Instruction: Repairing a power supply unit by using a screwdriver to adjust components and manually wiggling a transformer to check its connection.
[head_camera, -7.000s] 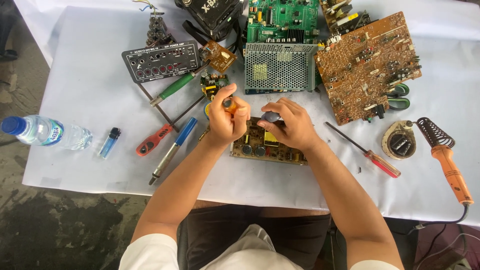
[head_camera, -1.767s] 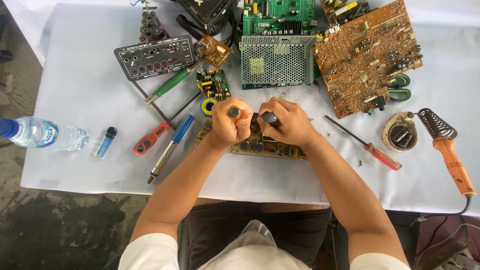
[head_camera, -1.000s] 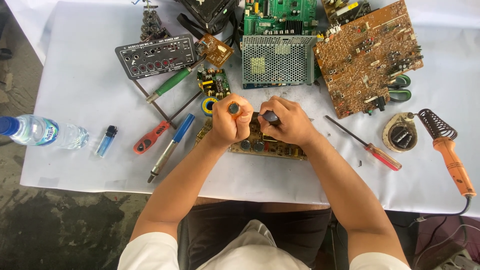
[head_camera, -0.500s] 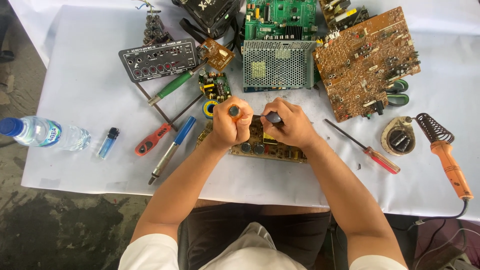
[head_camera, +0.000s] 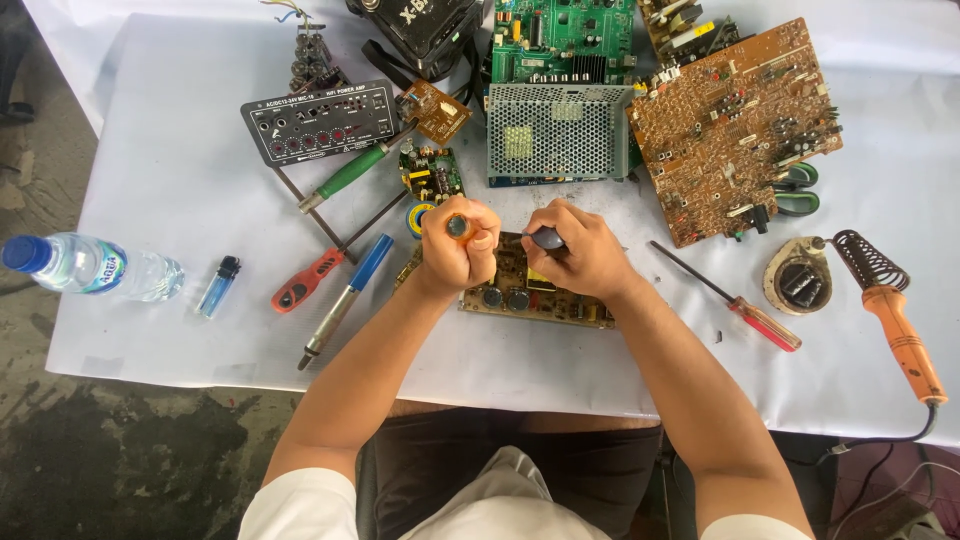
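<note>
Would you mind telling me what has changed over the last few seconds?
Very little. The left hand stays fisted around an orange-tipped tool, the right hand around a dark-handled tool, both over the brown circuit board. Only slight shifts show. The tools on the table lie unmoved.

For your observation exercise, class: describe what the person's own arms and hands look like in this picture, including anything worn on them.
Both arms are bare from the upper arm down, with short white sleeves showing only at the shoulders. The left hand and right hand are bare: no gloves, and no watch, ring or wristband can be seen. No cables or markings run along either arm.
</note>
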